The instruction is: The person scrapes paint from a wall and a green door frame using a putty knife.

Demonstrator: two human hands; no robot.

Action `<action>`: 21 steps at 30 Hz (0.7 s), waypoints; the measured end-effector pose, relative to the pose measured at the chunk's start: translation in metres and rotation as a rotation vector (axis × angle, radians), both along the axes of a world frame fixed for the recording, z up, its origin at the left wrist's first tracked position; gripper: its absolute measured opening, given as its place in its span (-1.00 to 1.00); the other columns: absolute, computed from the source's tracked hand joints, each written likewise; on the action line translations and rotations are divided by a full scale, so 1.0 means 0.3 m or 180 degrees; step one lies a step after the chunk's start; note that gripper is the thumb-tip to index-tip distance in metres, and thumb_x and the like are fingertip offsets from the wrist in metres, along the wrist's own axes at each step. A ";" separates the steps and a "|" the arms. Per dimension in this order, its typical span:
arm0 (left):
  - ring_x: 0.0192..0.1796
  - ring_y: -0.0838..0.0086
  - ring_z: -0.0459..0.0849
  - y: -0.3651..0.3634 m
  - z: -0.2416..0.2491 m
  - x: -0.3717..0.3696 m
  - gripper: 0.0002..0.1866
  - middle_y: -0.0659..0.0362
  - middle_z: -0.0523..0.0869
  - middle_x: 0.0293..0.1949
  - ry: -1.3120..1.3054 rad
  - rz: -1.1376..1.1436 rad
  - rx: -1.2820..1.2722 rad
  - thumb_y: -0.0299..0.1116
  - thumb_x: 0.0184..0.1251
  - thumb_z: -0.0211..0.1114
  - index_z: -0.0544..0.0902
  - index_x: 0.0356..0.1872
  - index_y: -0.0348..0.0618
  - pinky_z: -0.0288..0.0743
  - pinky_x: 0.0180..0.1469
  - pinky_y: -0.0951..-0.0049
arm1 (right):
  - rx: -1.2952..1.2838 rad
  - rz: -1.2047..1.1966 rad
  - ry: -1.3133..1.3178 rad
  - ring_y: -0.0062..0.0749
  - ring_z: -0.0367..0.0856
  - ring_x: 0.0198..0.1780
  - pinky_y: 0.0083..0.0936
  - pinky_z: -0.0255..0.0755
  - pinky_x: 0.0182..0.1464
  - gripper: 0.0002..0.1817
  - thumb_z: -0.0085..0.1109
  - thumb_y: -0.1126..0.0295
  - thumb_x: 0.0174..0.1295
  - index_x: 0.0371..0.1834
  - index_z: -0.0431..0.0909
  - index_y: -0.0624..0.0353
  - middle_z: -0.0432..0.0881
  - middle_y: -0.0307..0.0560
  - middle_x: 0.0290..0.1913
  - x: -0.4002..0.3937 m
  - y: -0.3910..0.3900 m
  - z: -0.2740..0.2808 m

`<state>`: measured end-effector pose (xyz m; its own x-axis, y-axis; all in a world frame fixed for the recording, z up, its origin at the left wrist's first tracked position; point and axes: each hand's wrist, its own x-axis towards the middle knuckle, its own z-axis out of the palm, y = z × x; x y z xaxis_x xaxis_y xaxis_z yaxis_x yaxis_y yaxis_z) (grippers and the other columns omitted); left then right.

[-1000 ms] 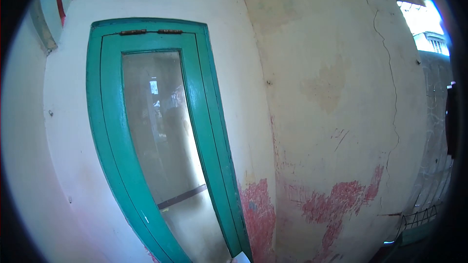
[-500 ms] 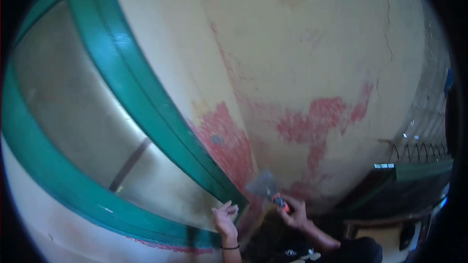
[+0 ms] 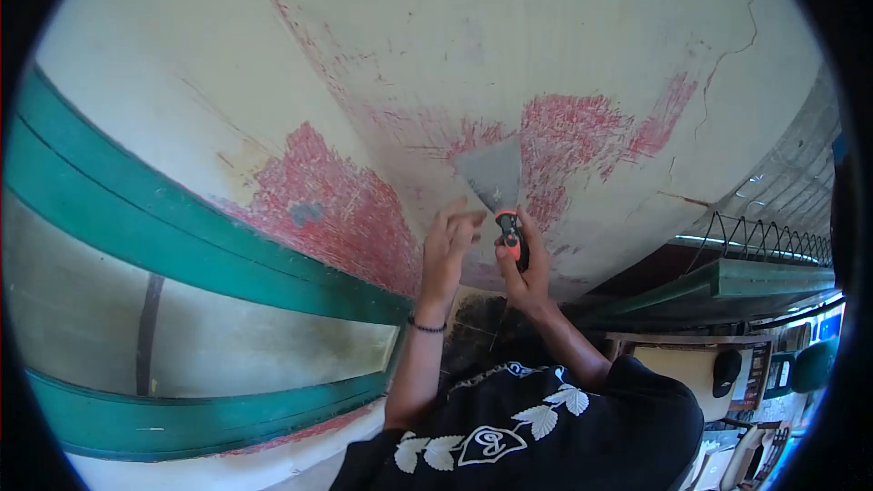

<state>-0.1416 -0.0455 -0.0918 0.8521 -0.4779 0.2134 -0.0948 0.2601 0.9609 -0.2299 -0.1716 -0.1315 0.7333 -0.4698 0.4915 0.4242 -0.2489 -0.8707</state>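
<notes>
My right hand [image 3: 526,273] is closed round the black and red handle of a scraper [image 3: 492,173], whose wide metal blade points up toward the wall. Just left of the handle, my left hand [image 3: 449,245] is raised with its fingers apart and holds nothing. A dark bracelet circles the left wrist. Behind the hands, the cream wall [image 3: 436,45] has rough red patches [image 3: 573,132] right of the blade and another red area [image 3: 336,205] at the left, with a small grey spot in it.
A green frame [image 3: 182,227] with pale panels runs along the left. At the right are a green shelf [image 3: 727,282] with a wire rack [image 3: 764,236], and below it a table [image 3: 691,365] bearing a dark cap. Cracks mark the upper right wall.
The view has shifted, bringing my shirt and more of both arms into sight. The scraper and both hands now appear higher in the picture, with my left hand closer to the scraper.
</notes>
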 end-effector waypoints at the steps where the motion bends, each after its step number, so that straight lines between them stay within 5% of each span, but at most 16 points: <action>1: 0.11 0.39 0.66 -0.046 0.019 0.039 -0.44 -0.02 0.69 0.09 -0.0027 -0.0042 -0.0112 -0.12 0.57 0.21 0.39 0.35 -0.36 0.53 0.17 0.39 | -0.0018 -0.0049 0.0017 -0.49 0.61 -0.23 -0.50 0.51 -0.12 -0.35 0.18 0.45 0.40 0.53 0.23 0.34 0.68 -0.08 -0.17 0.020 -0.017 -0.004; 7: 0.04 0.56 0.66 -0.296 0.073 0.182 -0.68 0.12 0.73 -0.03 -0.0148 -0.0096 -0.0438 -0.32 0.51 0.30 0.55 0.10 -0.32 0.55 0.08 0.51 | -0.0178 -0.0183 -0.0075 -0.41 0.64 -0.18 -0.45 0.53 -0.07 -0.35 0.19 0.45 0.39 0.52 0.23 0.36 0.68 -0.01 -0.13 0.093 -0.108 0.000; 15: -0.26 0.31 0.80 -0.441 0.047 0.193 -0.70 -0.01 0.78 -0.25 0.0472 -0.0563 -0.0726 -0.26 0.53 0.25 0.60 -0.01 -0.36 0.73 -0.20 0.29 | -0.0969 -0.0325 -0.0372 -0.12 0.71 -0.05 -0.34 0.55 0.04 -0.22 0.27 0.42 0.26 0.47 0.16 0.63 0.62 0.39 0.08 0.067 -0.191 0.020; 21: -0.38 0.22 0.81 -0.464 0.176 0.208 -0.67 -0.14 0.78 -0.31 0.1023 -0.1235 -0.1019 -0.21 0.52 0.23 0.61 -0.06 -0.37 0.73 -0.33 0.27 | -0.0908 -0.0458 -0.0491 -0.28 0.75 -0.32 -0.48 0.58 -0.22 -0.25 0.21 0.44 0.20 0.42 0.24 0.69 0.70 0.35 -0.08 0.054 -0.181 0.169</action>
